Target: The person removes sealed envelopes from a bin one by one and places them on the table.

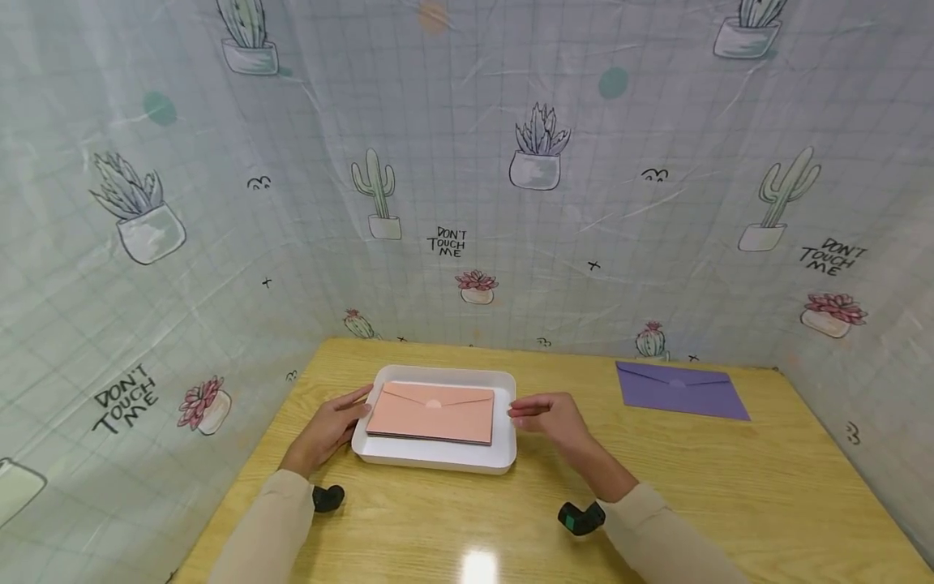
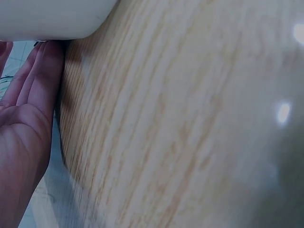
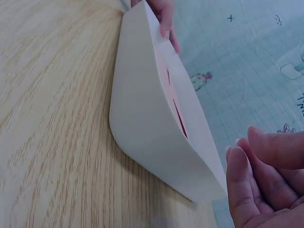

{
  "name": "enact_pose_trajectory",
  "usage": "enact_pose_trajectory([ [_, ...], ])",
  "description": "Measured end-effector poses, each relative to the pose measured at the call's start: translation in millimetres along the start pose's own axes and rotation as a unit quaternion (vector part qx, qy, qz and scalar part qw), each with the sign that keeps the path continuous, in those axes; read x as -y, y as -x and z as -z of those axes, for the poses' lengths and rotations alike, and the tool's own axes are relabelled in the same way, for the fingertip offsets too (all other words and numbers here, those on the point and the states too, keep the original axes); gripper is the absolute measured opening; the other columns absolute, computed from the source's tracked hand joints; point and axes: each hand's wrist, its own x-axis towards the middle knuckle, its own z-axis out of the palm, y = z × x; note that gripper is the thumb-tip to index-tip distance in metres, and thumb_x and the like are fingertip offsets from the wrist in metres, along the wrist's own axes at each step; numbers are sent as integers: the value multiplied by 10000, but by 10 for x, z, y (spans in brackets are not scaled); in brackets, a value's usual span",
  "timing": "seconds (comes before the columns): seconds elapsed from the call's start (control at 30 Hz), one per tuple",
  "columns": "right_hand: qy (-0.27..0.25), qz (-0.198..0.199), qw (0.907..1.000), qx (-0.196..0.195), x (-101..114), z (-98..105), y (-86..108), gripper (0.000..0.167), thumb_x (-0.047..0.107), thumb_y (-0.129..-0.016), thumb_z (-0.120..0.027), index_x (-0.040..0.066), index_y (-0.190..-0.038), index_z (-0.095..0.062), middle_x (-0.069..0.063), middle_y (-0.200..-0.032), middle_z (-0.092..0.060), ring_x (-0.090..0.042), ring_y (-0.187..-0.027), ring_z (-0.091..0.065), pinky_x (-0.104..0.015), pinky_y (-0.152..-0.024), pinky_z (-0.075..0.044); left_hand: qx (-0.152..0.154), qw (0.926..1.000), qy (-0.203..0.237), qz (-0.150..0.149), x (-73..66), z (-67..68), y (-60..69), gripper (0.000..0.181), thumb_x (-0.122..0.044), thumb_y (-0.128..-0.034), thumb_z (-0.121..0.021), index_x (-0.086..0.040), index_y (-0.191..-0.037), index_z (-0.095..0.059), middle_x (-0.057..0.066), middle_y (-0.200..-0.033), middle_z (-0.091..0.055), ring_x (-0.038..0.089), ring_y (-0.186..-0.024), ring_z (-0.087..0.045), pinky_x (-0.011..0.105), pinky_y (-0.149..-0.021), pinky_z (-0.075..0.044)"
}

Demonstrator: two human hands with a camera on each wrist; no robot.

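A shallow white tray [image 1: 438, 464] with rounded corners stands on the table, and a small stack topped by a pink envelope [image 1: 438, 414] lies in it. Darker edges show under the pink one; what they belong to is hard to make out. At the tray's left side my left hand [image 1: 328, 428] holds the wall, thumb over the rim and fingers along the outside. My right hand [image 1: 553, 420] is beside the right rim with loosely bent fingers. In the right wrist view, its fingertips [image 3: 237, 159] are close to the tray's corner, with nothing held.
A purple envelope [image 1: 682, 389] lies flat at the back right of the wooden table [image 1: 409, 527]. Sheeting printed with cacti [image 1: 452, 162] hangs behind the table and along both sides. Dark camera mounts [image 1: 581, 517] sit at the wrists.
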Motion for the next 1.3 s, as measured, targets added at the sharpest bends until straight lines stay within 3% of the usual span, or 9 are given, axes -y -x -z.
enact_pose_trajectory([
  [0.37,-219,-130,9997,-58,5,-125,-58,263,-86,-894,-727,-79,-1155,-757,-182,-1078,-801,-214,-986,-787,-328,-880,-650,-52,10000,10,14,-9,10,-29,556,-244,-1110,-511,-236,-1642,-351,181,-1721,-260,380,-1561,-349,536,-1237,-389],
  [0.67,-116,-146,9998,-104,48,-285,-54,300,-37,-884,-772,-43,-1184,-755,-181,-1113,-795,-212,-1002,-784,-383,-971,-624,-45,10000,57,49,38,30,-25,562,-229,-1112,-504,-225,-1648,-333,196,-1726,-237,398,-1569,-324,555,-1244,-371],
  [0.9,-515,-179,9985,86,88,-409,-56,394,-115,-893,-706,-99,-1286,-679,-279,-1260,-719,-371,-1144,-739,-355,-946,-634,-46,9999,83,45,46,30,-28,562,-231,-1112,-507,-229,-1647,-337,195,-1725,-241,400,-1572,-314,564,-1248,-361],
  [1.3,-643,-194,9977,47,86,-560,-19,446,-45,-942,-690,-96,-1375,-596,-280,-1383,-633,-375,-1257,-654,-335,-992,-614,-64,10000,36,-15,24,9,-31,559,-241,-1111,-512,-233,-1644,-344,186,-1725,-246,382,-1570,-325,545,-1249,-363],
])
